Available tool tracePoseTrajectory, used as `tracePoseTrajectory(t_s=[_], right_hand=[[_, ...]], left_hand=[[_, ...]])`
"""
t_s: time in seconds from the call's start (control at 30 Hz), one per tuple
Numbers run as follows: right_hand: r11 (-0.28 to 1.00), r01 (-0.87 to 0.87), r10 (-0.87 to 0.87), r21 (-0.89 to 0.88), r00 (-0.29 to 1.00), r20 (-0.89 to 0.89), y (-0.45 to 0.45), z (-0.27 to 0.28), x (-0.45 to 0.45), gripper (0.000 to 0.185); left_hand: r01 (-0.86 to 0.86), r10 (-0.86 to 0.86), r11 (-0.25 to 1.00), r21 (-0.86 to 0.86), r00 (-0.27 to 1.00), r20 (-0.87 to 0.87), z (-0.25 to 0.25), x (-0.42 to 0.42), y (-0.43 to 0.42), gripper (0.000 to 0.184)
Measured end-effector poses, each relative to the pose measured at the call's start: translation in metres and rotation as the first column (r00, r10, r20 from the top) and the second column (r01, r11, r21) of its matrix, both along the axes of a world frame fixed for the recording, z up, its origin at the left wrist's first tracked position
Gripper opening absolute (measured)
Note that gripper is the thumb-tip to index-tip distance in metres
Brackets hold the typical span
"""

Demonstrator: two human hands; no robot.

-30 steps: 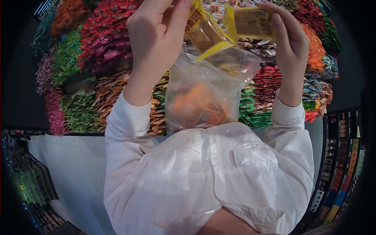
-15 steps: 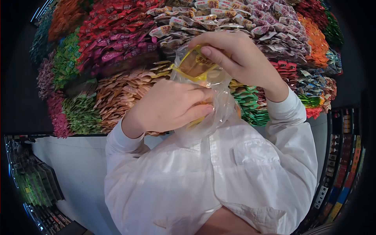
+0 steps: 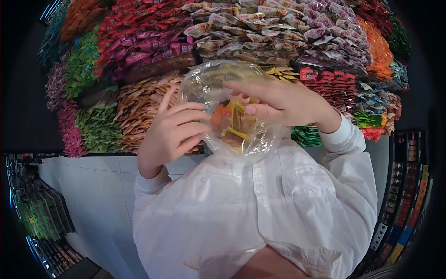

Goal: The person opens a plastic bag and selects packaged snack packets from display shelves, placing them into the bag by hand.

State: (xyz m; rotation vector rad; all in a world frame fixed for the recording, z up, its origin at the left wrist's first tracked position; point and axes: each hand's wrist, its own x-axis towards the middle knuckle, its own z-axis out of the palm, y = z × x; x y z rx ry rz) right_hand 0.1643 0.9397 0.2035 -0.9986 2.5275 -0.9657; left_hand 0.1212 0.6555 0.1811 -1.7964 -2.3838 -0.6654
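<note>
One bag [image 3: 268, 136], packet [image 3: 246, 122] inside, at near edge of display [image 3: 160, 64]; left hand [image 3: 173, 133], spread, at its side; right hand [image 3: 289, 103] above, parted.

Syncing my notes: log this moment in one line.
left hand: open, beside clear bag | right hand: open, over bag | yellow-edged packet: inside bag

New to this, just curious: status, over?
Left hand open, by left edge of bag. Right hand open, partly blocking bag's mouth. Yellow packet inside.
</note>
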Motion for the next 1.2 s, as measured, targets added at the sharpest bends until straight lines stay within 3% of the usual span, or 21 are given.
tracePoseTrajectory(t_s=[0.03,0.07,0.13,0.17,0.23,0.3,0.33,0.43,0.47,0.5,0.53,0.6,0.67,0.7,0.73,0.77,0.87,0.93,1.07,1.13,1.2], right_hand=[[0.997,0.045,-0.059,-0.067,0.970,-0.234,0.006,-0.009,0.004,0.056],[0.987,0.072,-0.128,-0.141,0.883,-0.452,0.012,-0.014,0.008,0.062],[0.982,0.030,-0.095,-0.188,0.932,-0.349,0.028,0.008,0.025,0.066],[0.991,-0.039,0.001,-0.131,0.961,-0.277,0.033,0.020,0.033,0.061],[0.990,-0.115,0.098,-0.076,0.974,-0.206,0.042,0.034,0.051,0.055],[0.917,0.189,-0.094,0.351,0.959,-0.269,0.049,0.039,0.071,0.047],[0.950,0.297,-0.192,0.098,0.800,-0.568,0.053,0.037,0.076,0.041],[0.909,0.402,-0.407,-0.107,0.805,-0.431,0.073,0.059,0.100,0.038],[0.986,0.110,-0.154,-0.129,0.901,-0.405,0.080,0.059,0.097,0.040],[0.969,-0.191,0.118,-0.156,0.914,-0.387,0.085,0.059,0.093,0.043],[0.970,-0.183,0.108,-0.159,0.913,-0.392,0.083,0.054,0.090,0.043],[0.898,-0.234,0.072,-0.372,0.914,-0.399,0.075,0.044,0.084,0.051],[0.854,0.167,-0.386,-0.493,0.838,-0.385,0.076,0.044,0.082,0.053],[0.817,0.230,-0.472,-0.528,0.793,-0.386,0.081,0.041,0.070,0.047],[0.695,0.283,-0.519,-0.661,0.834,-0.189,0.076,0.033,0.056,0.039],[0.694,0.326,-0.448,-0.642,0.893,-0.031,0.080,0.028,0.037,0.036],[0.812,0.377,-0.319,-0.445,0.926,0.203,0.059,-0.003,-0.022,0.037],[0.899,0.358,-0.314,-0.253,0.929,0.197,0.043,-0.033,-0.060,0.034],[0.951,0.298,-0.283,0.078,0.946,-0.158,0.013,-0.070,-0.094,0.036],[0.958,0.285,-0.276,0.021,0.942,-0.194,0.010,-0.091,-0.097,0.037],[0.963,0.267,-0.269,-0.041,0.938,-0.216,0.013,-0.111,-0.101,0.038]], left_hand=[[0.002,-0.017,0.994,0.105,0.990,0.137,0.003,0.004,0.003,0.010],[0.002,-0.016,0.994,0.106,0.991,0.134,0.003,0.008,0.002,0.010],[-0.097,-0.077,0.900,0.425,0.924,0.375,0.002,0.018,-0.002,0.011],[-0.100,-0.075,0.898,0.428,0.925,0.373,0.001,0.024,-0.003,0.011],[-0.059,-0.293,0.744,0.666,0.866,0.404,0.000,0.032,0.000,0.012],[0.178,-0.494,0.698,0.694,0.820,0.287,0.002,0.034,0.011,0.018],[0.281,-0.594,0.655,0.701,0.764,0.250,0.003,0.036,0.017,0.019],[0.326,-0.702,0.600,0.731,0.652,0.286,0.010,0.041,0.027,0.031],[0.334,-0.707,0.598,0.729,0.649,0.283,0.010,0.041,0.031,0.031],[0.132,-0.619,0.604,0.786,0.699,0.359,0.008,0.040,0.036,0.040],[-0.075,-0.529,0.581,0.810,0.722,0.446,0.006,0.038,0.039,0.049],[-0.362,-0.245,0.601,0.712,0.765,0.596,-0.001,0.006,0.051,0.055],[-0.431,-0.227,0.694,0.576,0.629,0.744,-0.034,-0.051,0.040,0.041],[-0.415,-0.232,0.703,0.578,0.634,0.738,-0.040,-0.066,0.038,0.041],[-0.417,0.074,0.817,0.398,0.761,0.645,-0.043,-0.079,0.038,0.034],[-0.465,0.345,0.862,0.201,0.829,0.440,-0.048,-0.090,0.039,0.027],[-0.465,0.426,0.873,0.149,0.874,0.233,-0.068,-0.120,0.043,0.023],[-0.421,0.401,0.907,0.032,0.883,0.243,-0.071,-0.134,0.046,0.027],[-0.345,0.386,0.921,-0.179,0.868,0.312,-0.075,-0.147,0.049,0.032],[-0.279,0.295,0.956,-0.094,0.917,0.267,-0.082,-0.153,0.049,0.032],[-0.282,0.323,0.945,-0.167,0.884,0.339,-0.078,-0.156,0.049,0.031]])
